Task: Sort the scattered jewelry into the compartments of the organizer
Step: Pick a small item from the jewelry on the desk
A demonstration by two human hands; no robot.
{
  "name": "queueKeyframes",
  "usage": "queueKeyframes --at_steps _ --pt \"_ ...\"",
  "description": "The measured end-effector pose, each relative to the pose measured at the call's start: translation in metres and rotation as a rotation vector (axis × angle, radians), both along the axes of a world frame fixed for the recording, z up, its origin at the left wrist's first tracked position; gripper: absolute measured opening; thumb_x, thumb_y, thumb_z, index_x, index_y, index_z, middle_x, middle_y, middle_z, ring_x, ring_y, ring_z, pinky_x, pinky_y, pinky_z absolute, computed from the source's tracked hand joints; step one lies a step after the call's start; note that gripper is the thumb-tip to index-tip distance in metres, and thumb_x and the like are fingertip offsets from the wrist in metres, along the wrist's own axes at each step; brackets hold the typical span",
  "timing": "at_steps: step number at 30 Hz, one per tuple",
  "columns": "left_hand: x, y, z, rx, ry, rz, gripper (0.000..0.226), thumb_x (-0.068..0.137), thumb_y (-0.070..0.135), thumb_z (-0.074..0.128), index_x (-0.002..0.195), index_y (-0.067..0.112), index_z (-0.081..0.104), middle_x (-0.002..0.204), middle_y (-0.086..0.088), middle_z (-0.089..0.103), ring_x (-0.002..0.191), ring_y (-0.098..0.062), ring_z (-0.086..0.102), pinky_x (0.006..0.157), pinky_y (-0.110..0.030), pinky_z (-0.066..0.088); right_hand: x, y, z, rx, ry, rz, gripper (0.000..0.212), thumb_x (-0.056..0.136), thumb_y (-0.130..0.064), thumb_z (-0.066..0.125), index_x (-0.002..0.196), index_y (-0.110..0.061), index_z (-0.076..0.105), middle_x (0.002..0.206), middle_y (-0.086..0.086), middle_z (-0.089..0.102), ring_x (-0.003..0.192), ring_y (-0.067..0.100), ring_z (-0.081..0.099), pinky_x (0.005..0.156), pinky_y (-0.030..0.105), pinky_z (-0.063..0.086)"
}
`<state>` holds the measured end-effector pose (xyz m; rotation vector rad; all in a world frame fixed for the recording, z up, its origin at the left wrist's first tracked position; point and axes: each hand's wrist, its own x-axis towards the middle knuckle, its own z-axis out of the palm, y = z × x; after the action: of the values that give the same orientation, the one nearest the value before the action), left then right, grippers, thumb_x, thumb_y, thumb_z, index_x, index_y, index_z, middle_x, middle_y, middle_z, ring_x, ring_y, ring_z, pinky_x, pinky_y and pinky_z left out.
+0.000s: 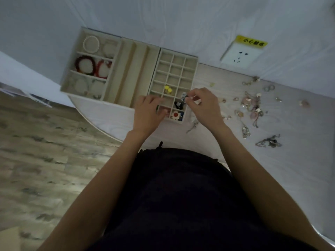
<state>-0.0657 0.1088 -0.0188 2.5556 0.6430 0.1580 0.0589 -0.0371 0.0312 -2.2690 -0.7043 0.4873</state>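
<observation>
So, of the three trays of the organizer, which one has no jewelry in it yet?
The middle tray, the one with long narrow channels. The left tray holds bracelets, and the grid tray on the right already has small pieces in its near cells.

The beige organizer (126,69) lies flat against the wall, in three trays side by side. The left tray holds a white bead bracelet (91,44), a dark red one (85,65) and a bright red one (104,68). The grid tray (174,84) has yellow earrings (168,89) and a white flower piece (175,115). Loose necklaces and charms (252,105) lie scattered on the surface to its right.
</observation>
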Motion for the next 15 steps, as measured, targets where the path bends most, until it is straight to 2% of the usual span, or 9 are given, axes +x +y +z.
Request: queueKeyframes --at_steps 3,7,12,15 --pt "-0.0002 0.0009 0.0004 -0.026 -0.009 -0.015 0.036 0.079 0.022 0.070 0.114 0.014 0.066 0.106 -0.012 0.063 0.100 -0.035 0.052 0.085 -0.040 0.040 -0.0019 0.0054 -0.0005 -0.022 -0.016 0.016 0.015 0.091 -0.023 0.058 0.099 -0.016 0.069 0.099 -0.001 0.057 0.080 0.007 0.052 0.066 0.009 0.034" --pt "-0.0013 0.0041 -0.0015 -0.039 0.004 -0.044 0.036 0.078 0.021 0.071 0.113 0.013 0.066 0.107 -0.013 0.063 0.099 -0.035 0.053 0.085 -0.042 0.041 -0.0023 0.0072 -0.0025 -0.028 -0.033 -0.028 0.013 0.090 -0.019 0.060 0.095 -0.015 0.070 0.090 0.000 0.060 0.069 -0.003 0.050 0.067 0.002 0.036" --pt "-0.0024 0.0028 -0.0029 -0.057 -0.005 -0.066 0.034 0.077 0.027 0.068 0.107 0.013 0.068 0.103 -0.010 0.064 0.095 -0.034 0.053 0.080 -0.040 0.042 -0.0070 0.0074 0.0015 0.007 -0.086 -0.052 0.012 0.089 -0.016 0.061 0.094 -0.012 0.071 0.084 0.001 0.064 0.070 0.003 0.053 0.068 0.003 0.039" --pt "-0.0009 0.0008 -0.0026 -0.057 0.003 -0.079 0.033 0.077 0.027 0.071 0.107 0.015 0.068 0.103 -0.008 0.063 0.098 -0.032 0.051 0.078 -0.035 0.035 -0.0061 0.0075 0.0058 0.066 -0.092 -0.085 0.012 0.089 -0.015 0.061 0.094 -0.011 0.071 0.086 0.002 0.067 0.076 0.008 0.059 0.069 0.005 0.041"
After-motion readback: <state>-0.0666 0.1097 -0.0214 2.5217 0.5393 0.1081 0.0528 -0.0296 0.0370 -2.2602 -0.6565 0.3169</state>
